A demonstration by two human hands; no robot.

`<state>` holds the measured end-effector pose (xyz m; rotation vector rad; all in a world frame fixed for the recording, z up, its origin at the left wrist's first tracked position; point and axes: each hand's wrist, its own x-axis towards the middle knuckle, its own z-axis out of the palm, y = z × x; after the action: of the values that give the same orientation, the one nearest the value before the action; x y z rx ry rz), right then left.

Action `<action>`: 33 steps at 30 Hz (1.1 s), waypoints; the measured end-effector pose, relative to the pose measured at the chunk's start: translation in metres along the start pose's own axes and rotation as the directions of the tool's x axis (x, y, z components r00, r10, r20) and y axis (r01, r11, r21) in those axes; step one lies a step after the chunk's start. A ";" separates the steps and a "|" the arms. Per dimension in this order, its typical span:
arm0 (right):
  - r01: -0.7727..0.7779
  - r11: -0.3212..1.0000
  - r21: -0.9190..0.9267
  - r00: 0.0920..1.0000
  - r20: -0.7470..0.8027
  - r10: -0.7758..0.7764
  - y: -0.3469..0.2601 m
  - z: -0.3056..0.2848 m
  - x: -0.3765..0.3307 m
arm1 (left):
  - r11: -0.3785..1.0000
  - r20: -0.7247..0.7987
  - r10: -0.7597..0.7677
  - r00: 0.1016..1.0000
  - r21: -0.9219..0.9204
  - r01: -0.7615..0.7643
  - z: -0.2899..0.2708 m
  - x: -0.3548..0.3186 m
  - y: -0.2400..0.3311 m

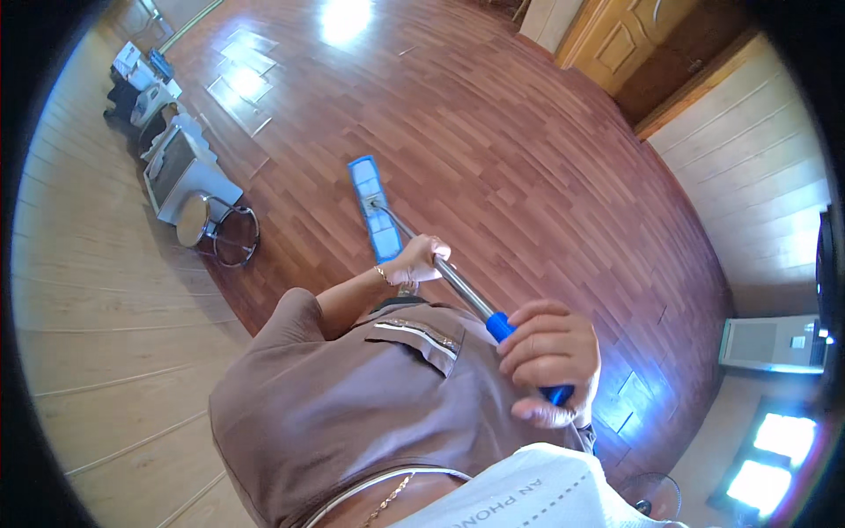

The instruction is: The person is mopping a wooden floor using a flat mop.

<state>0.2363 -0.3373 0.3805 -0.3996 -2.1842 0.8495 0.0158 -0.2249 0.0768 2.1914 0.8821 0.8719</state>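
I hold a flat mop with both hands. Its blue pad [371, 207] lies on the reddish wooden floor [528, 158] in front of me. A silver pole [458, 286] runs from the pad up to a blue grip. My left hand [421, 261] is closed around the pole partway down. My right hand [550, 359] is wrapped around the blue grip [500, 326] at the top end, close to my chest. My brown shirt fills the lower middle of the view.
A round metal stool [216, 231] stands by the left wall, beside a grey box-like appliance [180, 172] and several other items. A wooden door [629, 35] is at the top right. A white unit [770, 343] sits by the right wall.
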 end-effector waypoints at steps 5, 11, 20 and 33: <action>0.243 0.953 -0.183 0.970 0.026 -0.242 -0.025 -0.005 0.016 | 0.974 0.129 0.099 0.987 -0.216 -0.070 0.017 0.035 0.036; 0.361 0.883 -0.299 0.896 -0.151 -0.417 -0.036 -0.003 0.018 | 0.902 0.308 0.263 0.914 -0.416 -0.119 0.056 0.056 0.057; 0.319 0.927 -0.199 0.903 -0.235 -0.361 0.040 0.009 0.035 | 0.657 0.275 0.411 0.869 -0.751 -0.073 -0.045 0.080 0.091; -0.369 0.929 0.031 0.915 0.184 0.358 0.245 0.117 0.033 | 0.685 0.014 0.728 0.686 -0.077 -0.725 -0.284 0.052 0.232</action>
<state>0.1318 -0.1938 0.1728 -0.7407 -2.2710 1.1955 -0.0872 -0.2409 0.4320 2.5052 -0.1105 1.1747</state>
